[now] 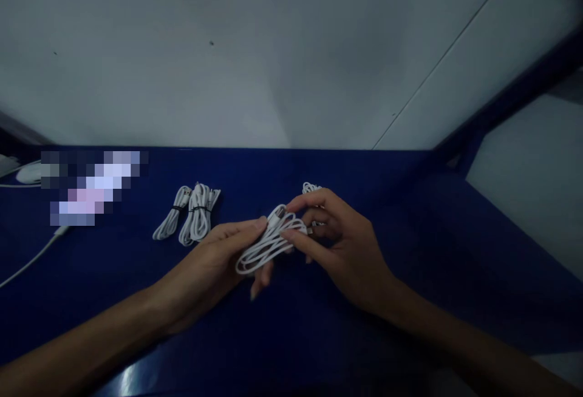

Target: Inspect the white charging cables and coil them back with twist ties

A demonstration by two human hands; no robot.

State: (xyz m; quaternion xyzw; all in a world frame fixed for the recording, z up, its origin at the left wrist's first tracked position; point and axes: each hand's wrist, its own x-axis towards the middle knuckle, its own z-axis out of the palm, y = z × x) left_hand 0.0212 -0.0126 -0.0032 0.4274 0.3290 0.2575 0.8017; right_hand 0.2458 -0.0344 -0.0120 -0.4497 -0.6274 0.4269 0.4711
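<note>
A coiled white USB cable (266, 245) is held up between both hands, over the blue table. My left hand (232, 242) grips the coil from the left, its thumb on top and its fingers underneath. From the right, my right hand (339, 236) pinches the end of the loops near the metal plug. Behind my left hand lie white cable bundles (198, 215) with dark ties around them. Another white cable coil (312, 188) is on the table, partly hidden behind my right hand.
The blue table (392, 203) meets a pale wall (228, 69) at its back. At the left, a blurred-out bright object (100, 187) has a white cord (31, 263) running from it. A dark blue frame bar (514, 87) slants up at the right.
</note>
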